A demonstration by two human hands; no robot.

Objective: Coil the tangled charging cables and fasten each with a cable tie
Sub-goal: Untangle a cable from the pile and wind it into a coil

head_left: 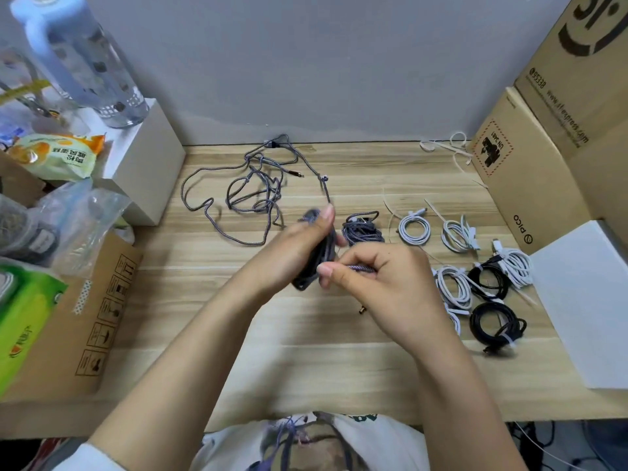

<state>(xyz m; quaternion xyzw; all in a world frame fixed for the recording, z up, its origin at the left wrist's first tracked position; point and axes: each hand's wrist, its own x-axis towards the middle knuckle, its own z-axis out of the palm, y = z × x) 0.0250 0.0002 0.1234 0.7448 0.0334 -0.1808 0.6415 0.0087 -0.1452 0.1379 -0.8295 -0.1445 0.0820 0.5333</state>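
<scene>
- The left hand point(299, 246) grips a grey braided coil point(314, 263) above the wooden table point(306, 351).
- The right hand point(384, 280) pinches a strand of that cable, seemingly its loose end, beside the coil.
- The cable's tangled remainder point(244, 195) lies behind.
- Right: 1 tied grey coil point(362, 229), white coils point(414, 227) and black coils point(494, 326), near loose cable ties point(448, 149).

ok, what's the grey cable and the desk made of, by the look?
Grey cable: looks braided fabric sleeve, matte, with a woven speckle. Desk: pale wood-grain planks, smooth; likely laminate, solid wood not ruled out.
</scene>
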